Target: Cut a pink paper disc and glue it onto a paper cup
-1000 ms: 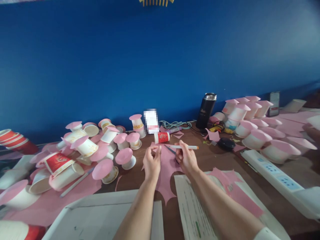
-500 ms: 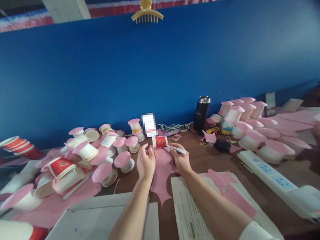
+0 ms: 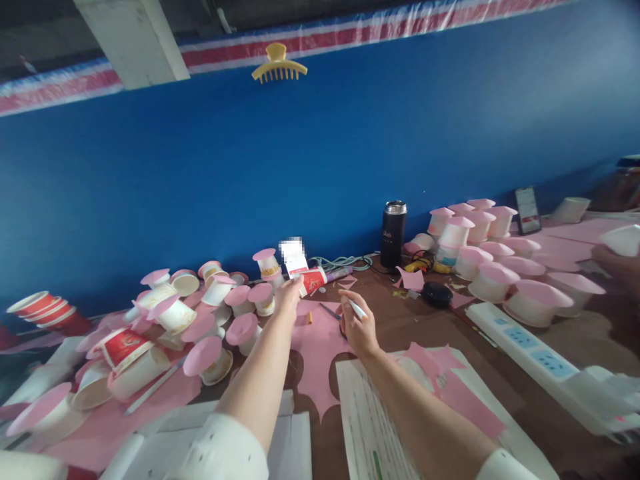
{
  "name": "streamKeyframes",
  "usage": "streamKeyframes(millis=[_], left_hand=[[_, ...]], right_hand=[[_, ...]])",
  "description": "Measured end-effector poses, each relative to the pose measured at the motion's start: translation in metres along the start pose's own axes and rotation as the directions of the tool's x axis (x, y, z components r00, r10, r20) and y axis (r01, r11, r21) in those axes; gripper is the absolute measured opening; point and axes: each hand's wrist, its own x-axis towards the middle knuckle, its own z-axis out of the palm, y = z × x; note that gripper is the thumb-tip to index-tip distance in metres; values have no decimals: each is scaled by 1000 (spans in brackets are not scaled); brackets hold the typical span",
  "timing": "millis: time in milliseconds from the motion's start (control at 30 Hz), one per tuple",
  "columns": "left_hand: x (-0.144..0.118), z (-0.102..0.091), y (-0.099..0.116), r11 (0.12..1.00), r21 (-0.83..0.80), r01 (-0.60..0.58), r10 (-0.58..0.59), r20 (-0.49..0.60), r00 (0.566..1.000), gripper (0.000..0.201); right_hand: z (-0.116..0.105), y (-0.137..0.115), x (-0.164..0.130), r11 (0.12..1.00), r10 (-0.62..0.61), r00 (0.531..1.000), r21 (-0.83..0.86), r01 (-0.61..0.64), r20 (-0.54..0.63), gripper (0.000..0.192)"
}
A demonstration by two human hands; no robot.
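Note:
My left hand (image 3: pixel 289 297) reaches forward with its fingers on a red and white paper cup (image 3: pixel 314 281), which lies tilted on its side. In my right hand (image 3: pixel 361 327) is a white pen (image 3: pixel 358 309), gripped between the fingers. Below both hands spreads a pink paper sheet (image 3: pixel 318 360) with curved cut-outs along its edges. A small orange pen cap (image 3: pixel 310 318) rests on that sheet. Dark scissors (image 3: pixel 331 312) lie just left of my right hand, partly hidden by it.
Many cups with pink paper discs crowd the left, including a pink-topped cup (image 3: pixel 243 331). More stand at right near a black bottle (image 3: pixel 394 233) and a power strip (image 3: pixel 523 343). Stacked red cups (image 3: pixel 53 310) lean far left. Another person's hand (image 3: pixel 613 263) shows at the right edge.
My left hand has moved forward and taken hold of the red cup, which is now tilted. The right hand keeps the pen, its tip now turned upward. Another person's hand has appeared at right.

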Motion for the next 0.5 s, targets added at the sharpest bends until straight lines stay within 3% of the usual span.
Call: streamKeyframes(millis=[100, 167, 233, 400, 500], left_hand=[[-37, -14, -8, 987, -162, -2, 10, 50, 999, 22], [-64, -19, -15, 861, -488, 143, -48, 203, 978, 25], [-87, -20, -24, 747, -611, 261, -84, 303, 949, 28], [-117, -6, -45, 663, -625, 412, -213, 370, 904, 20], [-122, 0, -51, 675, -595, 436, -146, 472, 870, 22]], right_hand=[[1, 1, 0, 999, -23, 999, 32, 25, -50, 45], [4, 1, -1, 998, -22, 998, 55, 25, -57, 47], [6, 0, -1, 995, -4, 999, 103, 8, -40, 49], [7, -2, -3, 980, 98, 995, 174, -101, 27, 56], [8, -3, -4, 985, 114, 993, 127, -113, 0, 54]])
